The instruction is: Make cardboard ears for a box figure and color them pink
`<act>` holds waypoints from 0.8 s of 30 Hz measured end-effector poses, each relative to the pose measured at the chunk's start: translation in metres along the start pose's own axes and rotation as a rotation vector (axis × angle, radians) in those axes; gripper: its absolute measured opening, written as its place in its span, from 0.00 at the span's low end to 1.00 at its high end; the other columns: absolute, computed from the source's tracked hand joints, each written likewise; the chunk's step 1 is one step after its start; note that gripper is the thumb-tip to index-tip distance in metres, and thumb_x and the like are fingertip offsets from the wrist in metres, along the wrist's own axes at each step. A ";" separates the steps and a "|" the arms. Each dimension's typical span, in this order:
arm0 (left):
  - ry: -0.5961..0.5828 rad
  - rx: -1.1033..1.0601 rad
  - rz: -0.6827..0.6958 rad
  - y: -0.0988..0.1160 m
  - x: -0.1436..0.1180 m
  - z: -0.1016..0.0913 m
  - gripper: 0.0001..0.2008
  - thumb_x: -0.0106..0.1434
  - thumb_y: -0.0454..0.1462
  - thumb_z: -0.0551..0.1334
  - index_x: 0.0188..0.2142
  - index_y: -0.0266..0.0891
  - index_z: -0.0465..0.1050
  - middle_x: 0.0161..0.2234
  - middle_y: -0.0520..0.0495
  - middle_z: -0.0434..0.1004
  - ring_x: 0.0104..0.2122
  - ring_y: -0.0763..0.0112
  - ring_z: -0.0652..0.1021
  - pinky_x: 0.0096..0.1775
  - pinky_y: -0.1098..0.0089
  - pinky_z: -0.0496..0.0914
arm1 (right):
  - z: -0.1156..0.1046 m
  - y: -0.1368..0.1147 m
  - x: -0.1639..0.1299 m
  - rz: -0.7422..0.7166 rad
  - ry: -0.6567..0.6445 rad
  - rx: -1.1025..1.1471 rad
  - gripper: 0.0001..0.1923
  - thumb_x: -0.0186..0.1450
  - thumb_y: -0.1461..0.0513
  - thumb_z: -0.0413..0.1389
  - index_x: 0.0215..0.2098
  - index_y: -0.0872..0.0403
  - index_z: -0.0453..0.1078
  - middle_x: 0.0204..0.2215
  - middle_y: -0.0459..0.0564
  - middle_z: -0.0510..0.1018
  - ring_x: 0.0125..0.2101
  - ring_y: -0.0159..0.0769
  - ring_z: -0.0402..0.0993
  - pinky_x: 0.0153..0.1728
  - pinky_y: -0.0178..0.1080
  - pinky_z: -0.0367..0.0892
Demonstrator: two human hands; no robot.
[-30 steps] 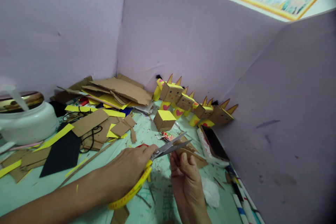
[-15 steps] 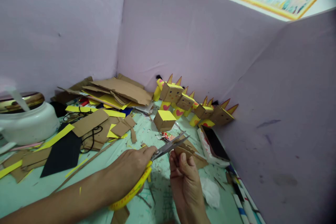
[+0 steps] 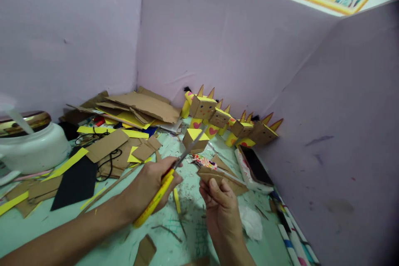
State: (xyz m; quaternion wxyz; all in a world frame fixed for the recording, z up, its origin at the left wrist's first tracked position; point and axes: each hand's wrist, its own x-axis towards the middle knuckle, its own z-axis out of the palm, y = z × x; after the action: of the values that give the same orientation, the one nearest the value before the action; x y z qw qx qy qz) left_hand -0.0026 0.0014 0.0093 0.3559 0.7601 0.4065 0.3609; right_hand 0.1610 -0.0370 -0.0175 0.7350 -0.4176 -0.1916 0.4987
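My left hand (image 3: 152, 185) is closed around the yellow handles of a pair of scissors (image 3: 156, 201). The blades look shut and point up and away, in front of a small cardboard box with a yellow top (image 3: 195, 140). In my right hand (image 3: 222, 208), a brown cardboard piece (image 3: 209, 174) is pinched between thumb and fingers. A gap separates the blades from this cardboard. Behind the piece lie a red-and-white patterned packet (image 3: 204, 161) and more cardboard. Several box-headed cardboard figures with yellow bodies and horns (image 3: 202, 108) stand along the back wall.
Cardboard sheets (image 3: 143, 106) are piled at the back left. A white pot (image 3: 34, 145), black card (image 3: 75, 183) and yellow strips lie on the left. To the right are a phone-like dark object in a white box (image 3: 254, 168), crumpled tissue (image 3: 251, 222) and markers (image 3: 291, 237).
The scissors have come away from the cardboard, and their blades have gone from open to closed. My left hand has shifted left, and the cardboard in my right hand has turned slightly.
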 end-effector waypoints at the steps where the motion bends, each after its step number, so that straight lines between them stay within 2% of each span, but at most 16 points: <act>1: 0.002 -0.007 0.018 0.001 0.001 -0.002 0.09 0.58 0.38 0.57 0.39 0.40 0.66 0.22 0.55 0.69 0.20 0.74 0.70 0.24 0.75 0.63 | -0.001 0.001 0.000 0.017 -0.024 -0.042 0.14 0.41 0.61 0.69 0.26 0.56 0.77 0.23 0.46 0.80 0.23 0.29 0.74 0.25 0.29 0.70; 5: -0.042 -0.124 -0.009 -0.002 0.002 -0.003 0.18 0.54 0.37 0.61 0.44 0.40 0.61 0.32 0.52 0.74 0.24 0.74 0.73 0.27 0.74 0.67 | -0.006 0.007 -0.003 0.012 -0.125 -0.223 0.12 0.45 0.59 0.67 0.27 0.57 0.78 0.23 0.48 0.80 0.22 0.31 0.72 0.25 0.31 0.68; 9: -0.098 -0.139 0.005 -0.008 -0.002 0.006 0.19 0.52 0.35 0.62 0.44 0.40 0.62 0.31 0.53 0.72 0.25 0.75 0.71 0.26 0.75 0.66 | -0.005 0.008 -0.008 -0.025 -0.262 -0.403 0.09 0.49 0.59 0.63 0.26 0.57 0.78 0.21 0.47 0.79 0.22 0.32 0.70 0.25 0.33 0.66; 12: -0.095 -0.223 -0.046 -0.009 -0.002 0.015 0.18 0.50 0.34 0.62 0.42 0.39 0.63 0.26 0.56 0.69 0.25 0.74 0.71 0.27 0.75 0.65 | -0.003 0.007 -0.010 -0.040 -0.278 -0.480 0.06 0.49 0.62 0.62 0.23 0.58 0.77 0.17 0.45 0.76 0.19 0.30 0.67 0.23 0.32 0.63; 16: -0.054 -0.366 -0.152 -0.009 0.001 0.020 0.18 0.47 0.36 0.63 0.40 0.38 0.64 0.24 0.57 0.67 0.24 0.75 0.69 0.25 0.75 0.64 | 0.001 0.007 -0.011 0.000 -0.264 -0.359 0.05 0.48 0.62 0.62 0.22 0.57 0.76 0.18 0.45 0.77 0.20 0.30 0.68 0.23 0.31 0.64; 20: 0.045 -0.379 -0.178 -0.008 0.003 0.020 0.19 0.45 0.36 0.62 0.39 0.39 0.64 0.25 0.56 0.67 0.23 0.74 0.68 0.25 0.74 0.64 | 0.005 0.009 -0.013 0.115 -0.234 -0.097 0.09 0.46 0.63 0.64 0.28 0.56 0.77 0.24 0.47 0.81 0.22 0.30 0.73 0.26 0.31 0.67; 24: 0.076 -0.385 -0.209 -0.004 0.004 0.022 0.20 0.45 0.38 0.62 0.39 0.38 0.63 0.25 0.56 0.66 0.24 0.74 0.68 0.26 0.73 0.65 | 0.008 0.012 -0.014 0.160 -0.195 -0.003 0.12 0.44 0.66 0.65 0.29 0.57 0.76 0.23 0.47 0.80 0.20 0.30 0.73 0.24 0.31 0.68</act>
State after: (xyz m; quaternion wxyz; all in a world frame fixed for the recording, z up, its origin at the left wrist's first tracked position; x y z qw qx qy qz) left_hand 0.0156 0.0011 -0.0042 0.5143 0.6177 0.4199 0.4215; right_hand 0.1421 -0.0437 -0.0209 0.6700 -0.3822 -0.2292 0.5937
